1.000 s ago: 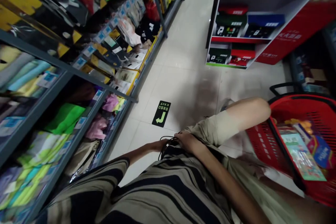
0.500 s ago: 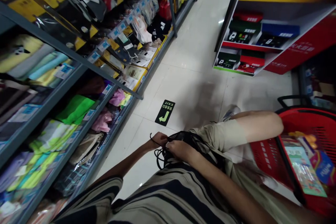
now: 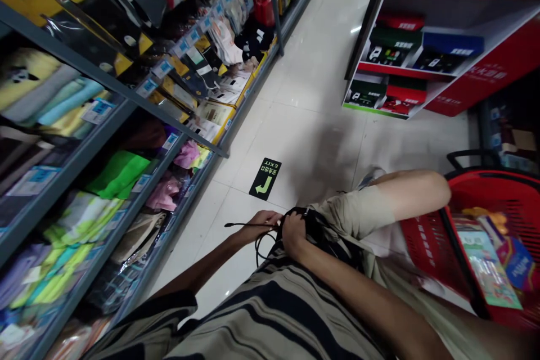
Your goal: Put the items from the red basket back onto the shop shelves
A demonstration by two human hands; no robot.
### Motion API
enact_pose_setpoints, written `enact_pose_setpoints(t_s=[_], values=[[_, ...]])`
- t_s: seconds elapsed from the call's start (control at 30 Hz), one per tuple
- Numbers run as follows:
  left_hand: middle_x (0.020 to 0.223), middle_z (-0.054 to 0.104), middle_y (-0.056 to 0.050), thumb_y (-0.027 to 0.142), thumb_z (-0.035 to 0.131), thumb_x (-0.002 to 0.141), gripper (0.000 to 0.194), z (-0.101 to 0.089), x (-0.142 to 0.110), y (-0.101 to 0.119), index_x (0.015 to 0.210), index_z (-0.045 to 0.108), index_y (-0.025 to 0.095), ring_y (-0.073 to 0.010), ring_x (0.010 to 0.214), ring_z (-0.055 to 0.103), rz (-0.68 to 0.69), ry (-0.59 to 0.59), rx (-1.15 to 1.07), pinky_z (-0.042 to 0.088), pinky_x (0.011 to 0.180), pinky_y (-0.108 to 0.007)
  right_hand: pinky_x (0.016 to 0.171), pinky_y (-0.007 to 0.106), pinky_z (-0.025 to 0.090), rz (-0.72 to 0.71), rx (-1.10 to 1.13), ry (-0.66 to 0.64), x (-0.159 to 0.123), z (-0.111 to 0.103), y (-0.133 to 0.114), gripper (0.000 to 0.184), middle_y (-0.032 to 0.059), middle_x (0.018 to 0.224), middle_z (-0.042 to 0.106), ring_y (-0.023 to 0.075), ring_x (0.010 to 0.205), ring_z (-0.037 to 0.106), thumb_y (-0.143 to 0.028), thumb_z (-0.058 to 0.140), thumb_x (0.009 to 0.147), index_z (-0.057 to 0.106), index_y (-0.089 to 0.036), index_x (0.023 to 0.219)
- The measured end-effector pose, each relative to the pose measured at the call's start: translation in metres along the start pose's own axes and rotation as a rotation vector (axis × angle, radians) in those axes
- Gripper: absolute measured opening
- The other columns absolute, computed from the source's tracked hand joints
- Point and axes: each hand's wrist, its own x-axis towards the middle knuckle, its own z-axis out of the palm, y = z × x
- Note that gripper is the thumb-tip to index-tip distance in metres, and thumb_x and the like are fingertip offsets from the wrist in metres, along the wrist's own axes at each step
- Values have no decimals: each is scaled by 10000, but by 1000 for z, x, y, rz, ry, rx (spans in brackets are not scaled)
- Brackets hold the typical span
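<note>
At my waist and lap lies a black bag or pouch (image 3: pixel 314 226), partly covered by my hands and striped shirt; its full shape is hidden. My left hand (image 3: pixel 262 220) is closed at its left edge, fingers pinching a thin black cord (image 3: pixel 241 225). One end of the cord sticks out to the left, and a loop hangs below the wrist. Right beside it, my right hand (image 3: pixel 294 232) is curled over the bag's edge, knuckles up. The two hands nearly touch.
A red shopping basket (image 3: pixel 427 242) with packaged goods stands at my right, beside my bent knee. Shelves of folded towels (image 3: pixel 70 93) and socks run along the left. A display rack of boxed toys (image 3: pixel 394 48) stands ahead right. An exit sticker (image 3: pixel 265 179) marks the floor.
My right hand has turned and curled, now gripping the bag's edge with knuckles up. My left hand has shifted slightly right, and the cord end now points straight out to the left.
</note>
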Motion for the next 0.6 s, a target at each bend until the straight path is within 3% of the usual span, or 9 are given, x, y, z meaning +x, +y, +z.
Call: enact_pose_setpoints(t_s=[0.07, 0.2, 0.33, 0.43, 0.5, 0.6], values=[[1090, 793, -115, 602, 627, 1002, 473, -6, -1, 6, 1037, 776, 155, -258, 1062, 737, 39, -73, -62, 589, 921, -348, 1012, 428, 642, 47, 17, -11, 1, -2, 2, 492, 373, 1466, 646, 364, 1315, 719, 39, 492, 1032, 681, 0, 1485], [1115, 778, -111, 367, 823, 828, 291, -5, -6, 9, 1022, 751, 162, -232, 951, 724, 35, -221, 99, 593, 878, -343, 1023, 400, 641, 52, 86, -28, 7, -9, 10, 420, 360, 1423, 672, 355, 1299, 734, -4, 606, 1018, 725, -3, 1420], [1082, 760, -101, 327, 705, 917, 163, 25, -4, -11, 981, 728, 180, -235, 970, 728, 147, -30, 185, 580, 880, -345, 1049, 341, 614, -38, 185, -84, 9, -22, 42, 329, 318, 1426, 706, 332, 1287, 755, -143, 720, 1035, 790, -31, 1336], [1035, 777, -92, 458, 754, 914, 296, 43, 12, -27, 1004, 717, 178, -252, 938, 732, 51, 66, 141, 561, 841, -352, 891, 313, 646, -105, 246, -176, 6, -30, 71, 370, 191, 1268, 818, 301, 1088, 826, -390, 827, 1006, 839, -161, 1295], [978, 775, -86, 527, 778, 890, 361, 45, 28, -34, 967, 703, 182, -267, 919, 714, 5, 60, 205, 531, 805, -355, 817, 324, 650, -125, 256, -193, 4, -32, 83, 384, 160, 1186, 845, 304, 1007, 843, -466, 790, 1028, 843, -196, 1296], [947, 751, -96, 594, 780, 876, 435, 38, 46, -37, 966, 666, 183, -281, 891, 680, -5, 101, 408, 483, 773, -360, 861, 350, 655, -167, 240, -120, 4, -25, 81, 341, 229, 1193, 833, 345, 1091, 837, -355, 738, 1071, 840, -103, 1277]])
